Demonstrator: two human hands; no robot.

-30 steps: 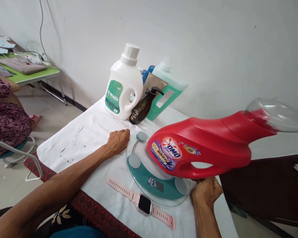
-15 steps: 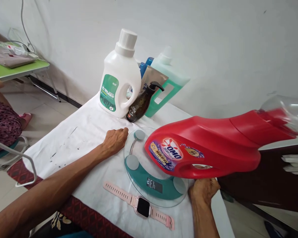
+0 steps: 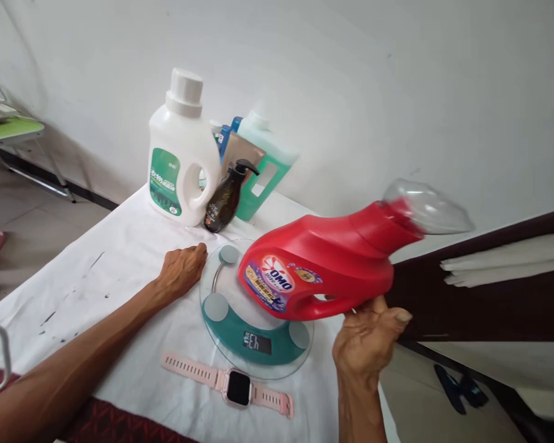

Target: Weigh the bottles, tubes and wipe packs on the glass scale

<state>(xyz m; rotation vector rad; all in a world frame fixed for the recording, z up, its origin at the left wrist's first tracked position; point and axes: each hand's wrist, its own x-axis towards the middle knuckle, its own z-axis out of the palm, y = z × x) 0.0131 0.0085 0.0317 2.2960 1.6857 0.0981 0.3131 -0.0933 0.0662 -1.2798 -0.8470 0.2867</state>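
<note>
A red OMO laundry detergent bottle (image 3: 337,252), topped by a clear plastic piece (image 3: 429,206), stands on a round glass scale (image 3: 233,338); it leans right in the picture. By the bottle's handle is my right hand (image 3: 367,338), palm up with the thumb stretched out. Its fingertips reach under the bottle and are partly hidden; I cannot tell whether they touch it. My left hand (image 3: 184,269) rests as a fist on the white cloth, at the left rim of the scale. In front of the scale lies a pink smartwatch (image 3: 238,387), its strap spread out.
Behind the scale are a white jug (image 3: 184,154), a brown pump bottle (image 3: 224,200), a brownish tube (image 3: 242,154) and a green liquid bottle (image 3: 261,184), close to the wall. Dark slippers (image 3: 459,387) lie on the floor at right. A green table (image 3: 12,129) is at far left.
The view has swung right, so the things sit further left. My right hand has turned from a fist to palm up, thumb out, fingers under the bottle. The left fist stays put.
</note>
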